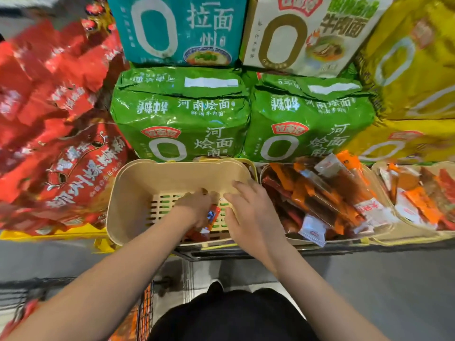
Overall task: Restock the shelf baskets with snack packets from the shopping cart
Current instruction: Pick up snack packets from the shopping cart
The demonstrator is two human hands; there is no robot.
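A beige plastic basket (133, 193) with a slotted floor stands on the shelf edge, nearly bare inside. My left hand (194, 209) reaches down into it and grips a few red and orange snack packets (211, 219) against the floor. Beside it, my right hand (251, 207) lies over the basket's right side with its fingers relaxed, holding nothing that I can see. To the right, a second basket (268, 168) is heaped with orange and red snack packets (327, 193). A third basket (384, 166) further right is also full. The shopping cart (145, 313) shows at bottom left.
Green noodle multipacks (182, 114) are stacked right behind the baskets, with teal (177, 28), white (295, 33) and yellow packs (413, 70) above and to the right. Red bags (54, 119) pile up at the left. Grey floor lies below the shelf edge.
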